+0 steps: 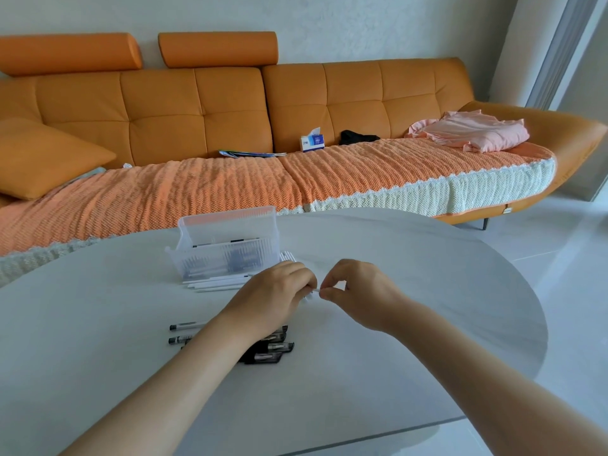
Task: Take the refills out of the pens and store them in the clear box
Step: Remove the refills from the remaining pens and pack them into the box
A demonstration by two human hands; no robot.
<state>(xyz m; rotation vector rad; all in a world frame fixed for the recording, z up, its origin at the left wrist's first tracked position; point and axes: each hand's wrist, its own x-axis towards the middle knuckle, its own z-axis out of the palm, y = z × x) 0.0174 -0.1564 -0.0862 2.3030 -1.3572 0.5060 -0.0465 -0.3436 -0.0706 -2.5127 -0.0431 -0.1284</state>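
My left hand (274, 296) is closed around a white pen barrel, of which only a short white end (314, 291) shows between my hands. My right hand (357, 291) pinches that end with thumb and forefinger. Behind my hands stands the clear box (227, 248) with its lid raised, and some dark refills lie inside. Several empty white barrels (214, 284) lie in front of the box. A pile of black-capped pens (269, 350) lies under my left forearm, and two more pens (184, 332) lie to its left.
The work happens on a white oval table (427, 307) whose right edge curves close by. An orange sofa (230, 110) with a knitted cover runs behind it, holding a tissue box (312, 142), papers and pink cloth (473, 131).
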